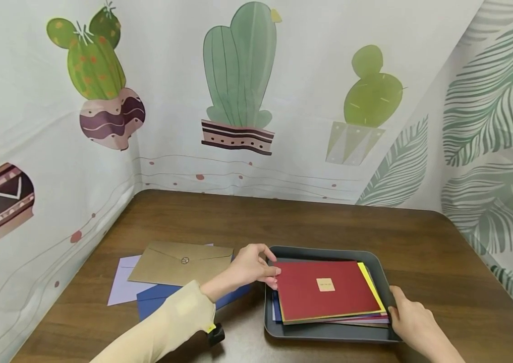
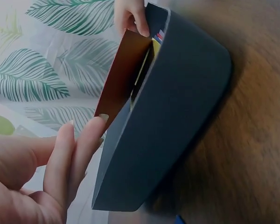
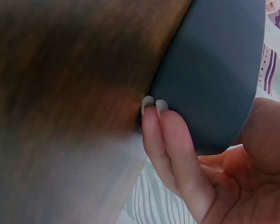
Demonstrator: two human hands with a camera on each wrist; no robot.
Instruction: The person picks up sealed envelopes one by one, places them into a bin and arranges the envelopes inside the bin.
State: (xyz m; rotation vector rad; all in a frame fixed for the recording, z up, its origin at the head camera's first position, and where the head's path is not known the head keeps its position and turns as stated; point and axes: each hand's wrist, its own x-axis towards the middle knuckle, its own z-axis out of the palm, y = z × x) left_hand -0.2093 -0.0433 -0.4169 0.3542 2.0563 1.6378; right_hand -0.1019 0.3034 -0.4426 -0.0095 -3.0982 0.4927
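Observation:
A red envelope (image 1: 301, 292) with a small cream label tops a stack of coloured envelopes in the dark grey tray (image 1: 324, 333). At its left edge, my left hand (image 1: 256, 266) pinches the red envelope. The left wrist view shows the red envelope (image 2: 119, 79) tilted, its near edge raised above the tray rim, with fingertips (image 2: 101, 122) at that edge. My right hand (image 1: 415, 320) grips the tray's right side, thumb over the rim. In the right wrist view, two fingers (image 3: 170, 135) press against the tray's outer wall (image 3: 210, 74) near the table.
Left of the tray lie a brown kraft envelope (image 1: 174, 262), a lilac envelope (image 1: 124, 287) and a blue envelope (image 1: 156, 297), overlapping on the wooden table (image 1: 247, 214). A yellow envelope (image 1: 368, 282) shows under the red one. A cactus-print curtain (image 1: 301, 101) hangs behind the table.

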